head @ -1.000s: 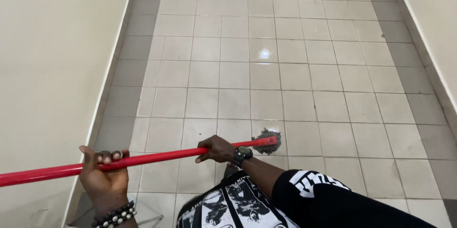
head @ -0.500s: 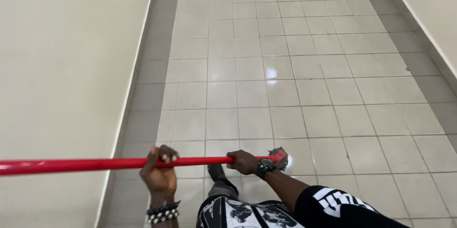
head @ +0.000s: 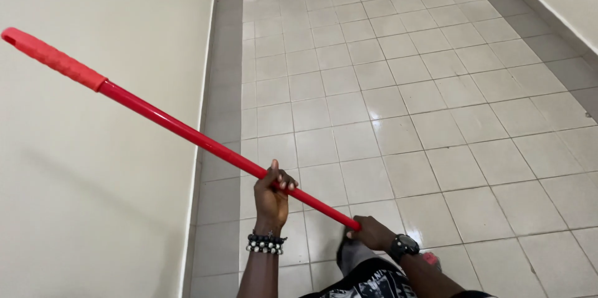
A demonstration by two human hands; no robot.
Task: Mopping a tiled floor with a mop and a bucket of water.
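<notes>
Both hands close around a red mop handle [head: 187,133]: left grip [head: 271,195] mid-pole, right grip [head: 370,234] lower, above the tiled floor [head: 436,86].

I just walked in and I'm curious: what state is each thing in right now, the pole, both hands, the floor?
Red pole: tilted, grip end raised toward the wall, lower end hidden behind the right hand.
Left hand: closed around the pole mid-shaft.
Right hand: closed around the pole lower down.
Tiled floor: glossy, with light reflections.
Beaded bracelets: worn on the left wrist.
Wristwatch: worn on the right wrist.
</notes>
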